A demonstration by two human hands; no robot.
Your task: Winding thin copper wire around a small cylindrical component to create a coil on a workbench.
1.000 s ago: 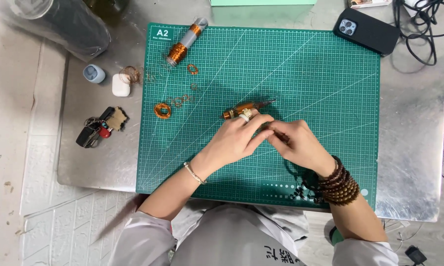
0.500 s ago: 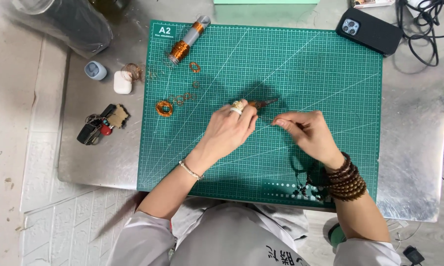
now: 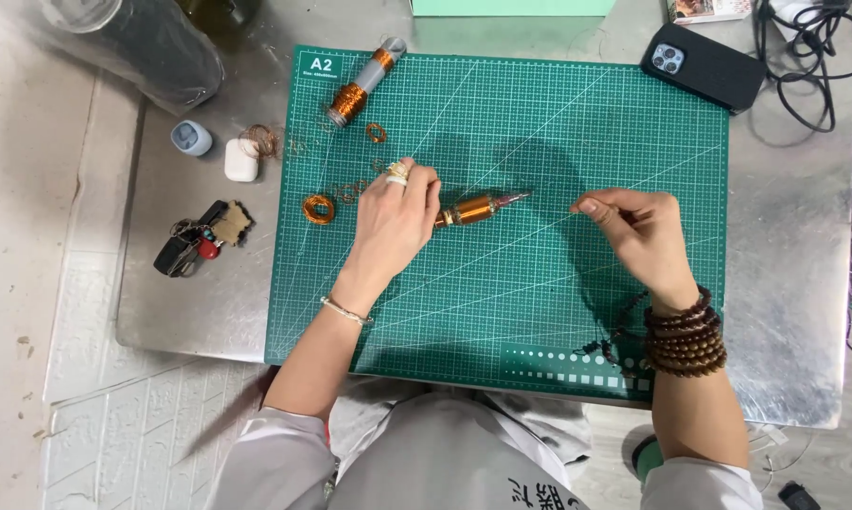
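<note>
Dull steel tabletop point(image 3: 785, 283) over pale tiled floor; green gridded cutting mat point(image 3: 558, 312) covers its centre. Left hand point(image 3: 393, 222) closed round copper-wound spindle point(image 3: 473, 209) at mat centre. Right hand point(image 3: 639, 231), at 3 o'clock, pinches thin wire, barely visible. Two loose copper wire coils point(image 3: 319, 208) at 9 and 11 o'clock; one wire spool point(image 3: 355, 90) at 11.
</note>
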